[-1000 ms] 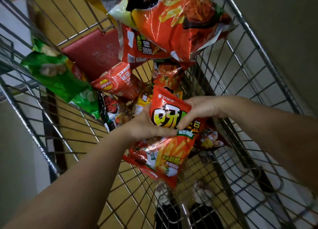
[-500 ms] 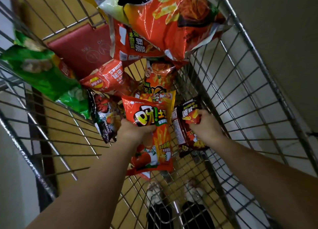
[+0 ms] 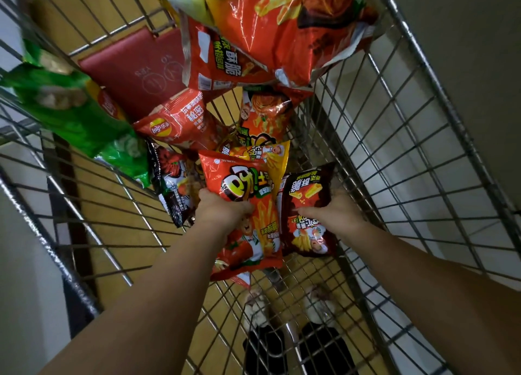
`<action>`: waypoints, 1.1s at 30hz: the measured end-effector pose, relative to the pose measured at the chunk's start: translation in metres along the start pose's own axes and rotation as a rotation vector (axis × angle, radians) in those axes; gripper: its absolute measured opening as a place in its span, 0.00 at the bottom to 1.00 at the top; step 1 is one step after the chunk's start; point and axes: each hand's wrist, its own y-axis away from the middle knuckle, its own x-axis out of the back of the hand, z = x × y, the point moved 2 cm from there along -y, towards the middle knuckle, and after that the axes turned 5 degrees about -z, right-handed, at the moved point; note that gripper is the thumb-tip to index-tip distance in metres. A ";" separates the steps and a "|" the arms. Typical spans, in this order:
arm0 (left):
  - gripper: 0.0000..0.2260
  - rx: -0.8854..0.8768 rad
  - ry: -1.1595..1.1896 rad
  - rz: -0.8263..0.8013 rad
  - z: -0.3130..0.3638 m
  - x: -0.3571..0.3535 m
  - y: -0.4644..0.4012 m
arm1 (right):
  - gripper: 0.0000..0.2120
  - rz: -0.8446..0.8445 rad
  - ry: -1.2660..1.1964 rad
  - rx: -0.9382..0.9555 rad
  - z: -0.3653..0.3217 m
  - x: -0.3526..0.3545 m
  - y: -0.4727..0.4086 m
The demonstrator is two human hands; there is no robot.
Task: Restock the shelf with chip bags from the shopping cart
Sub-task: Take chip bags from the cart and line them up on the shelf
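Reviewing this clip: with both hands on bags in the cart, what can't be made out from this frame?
- Shelf: not in the head view at all.
- Left hand: fingers behind the orange fries bag, so the grip is only partly seen.
- Green bag: motion-blurred, cut by the left edge.
- Large orange bag: cut off by the top edge.
- Bags deeper in the cart: covered by those on top.

Left hand (image 3: 222,214) grips orange bag (image 3: 248,194), right hand (image 3: 335,214) dark bag (image 3: 306,205)
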 end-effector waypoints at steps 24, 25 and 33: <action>0.33 -0.119 -0.271 0.082 0.031 0.023 0.023 | 0.19 -0.049 1.144 1.190 -0.041 0.013 0.037; 0.33 -0.116 -0.308 0.050 0.030 0.018 0.023 | 0.19 -0.084 1.173 1.115 -0.041 0.012 0.038; 0.35 -0.148 -0.376 0.032 0.024 -0.005 0.024 | 0.18 0.095 0.572 0.364 0.002 0.015 0.015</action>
